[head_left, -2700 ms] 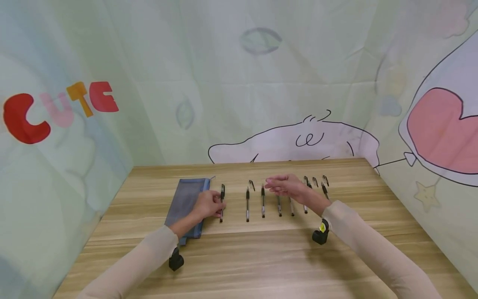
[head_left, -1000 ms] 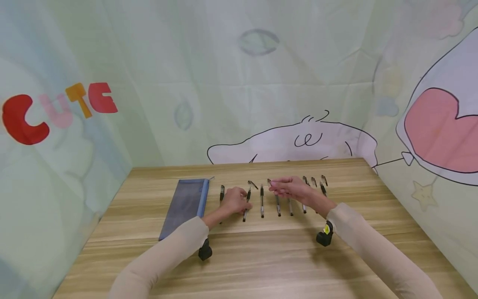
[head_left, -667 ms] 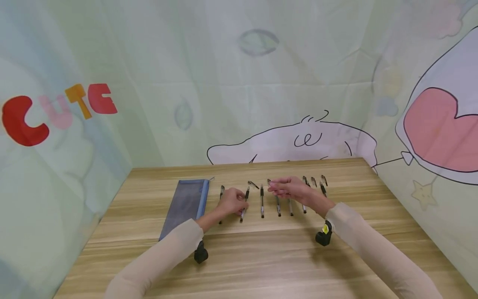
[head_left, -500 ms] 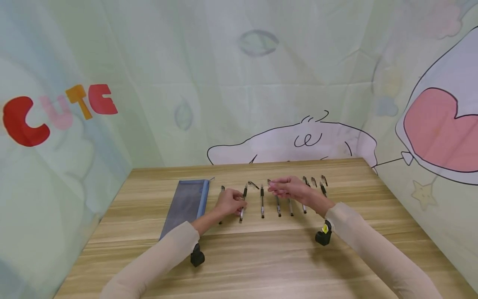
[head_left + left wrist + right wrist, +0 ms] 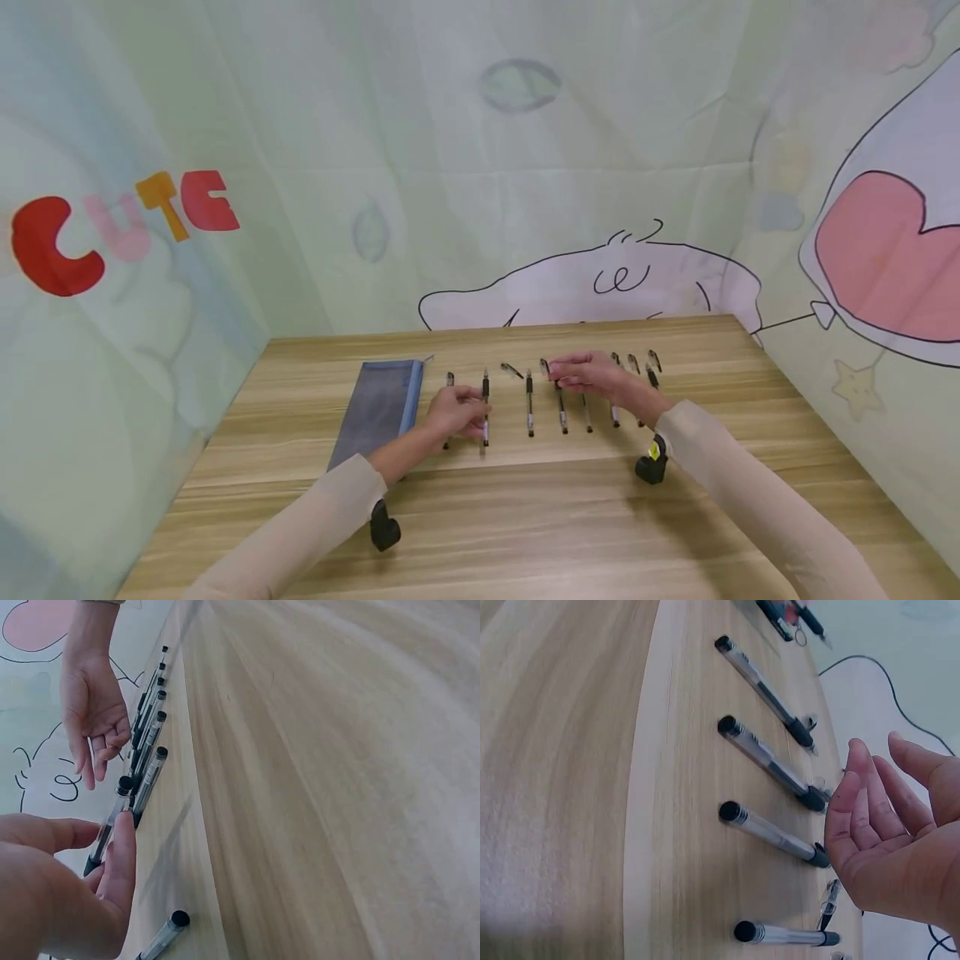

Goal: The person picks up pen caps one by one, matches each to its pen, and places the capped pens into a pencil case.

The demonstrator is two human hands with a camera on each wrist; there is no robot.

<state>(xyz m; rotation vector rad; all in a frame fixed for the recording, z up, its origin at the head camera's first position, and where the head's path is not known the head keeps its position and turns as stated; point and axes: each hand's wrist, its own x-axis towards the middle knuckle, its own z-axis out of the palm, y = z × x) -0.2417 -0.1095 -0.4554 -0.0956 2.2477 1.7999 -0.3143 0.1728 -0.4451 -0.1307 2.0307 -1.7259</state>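
In the head view my left hand [image 5: 457,410] pinches an uncapped gel pen [image 5: 486,387] with a black grip, its tip pointing to the far side. The left wrist view shows this pen [image 5: 122,787] between thumb and fingers, its end raised off the table. Left of it lies a capped pen [image 5: 450,380], partly hidden by the hand. A loose cap [image 5: 512,370] lies slanted beyond the held pen, to the right. My right hand [image 5: 592,373], fingers loosely bent and holding nothing, hovers over the row's far ends, near another cap [image 5: 545,367].
Several uncapped pens, among them one pen [image 5: 530,404] in the middle, lie in a row to the right. More caps [image 5: 633,363] lie at the far right. A blue-grey zip pouch [image 5: 371,412] is flat on the wooden table [image 5: 510,525] at left. Printed curtains hang behind.
My left hand has gone from the capped pen at left to the uncapped pen beside it, and shifted that pen left and straighter. The loose cap turned slantwise. My right hand barely moved.
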